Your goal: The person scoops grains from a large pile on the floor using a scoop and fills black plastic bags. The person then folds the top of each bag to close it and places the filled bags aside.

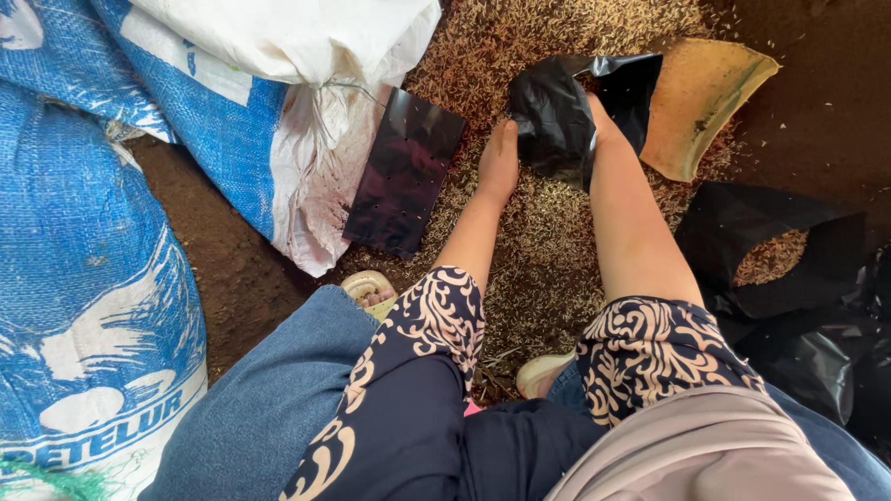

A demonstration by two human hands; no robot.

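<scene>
Left hand [499, 160]: palm down on the pile of rice husks [538, 250], fingers together and pressed into the loose material just beside the bag mouth — gripping nothing that I can make out.
Right hand [601, 125]: mostly hidden behind the small black plastic bag [555, 116]; it seems to pinch the bag's edge and hold it open, but the fingers themselves are out of sight.
Where the bag is: on top of the husk pile, between the two hands, touching a tan scoop [698, 100] lying at its right.
Spill risk: the bag is thin and limp — if the held edge slips, the mouth probably folds shut and husks scatter back onto the pile.
Tear risk: thin film likely splits if stuffed hard.
Flat black bag [406, 172]: empty, punched with small holes, lying against the sacks.
Large black bag [770, 255]: open at the right, husks showing inside.
Blue woven sacks [83, 260]: bulging, contents not visible.
White sack [306, 46]: tied off, contents hidden.
</scene>
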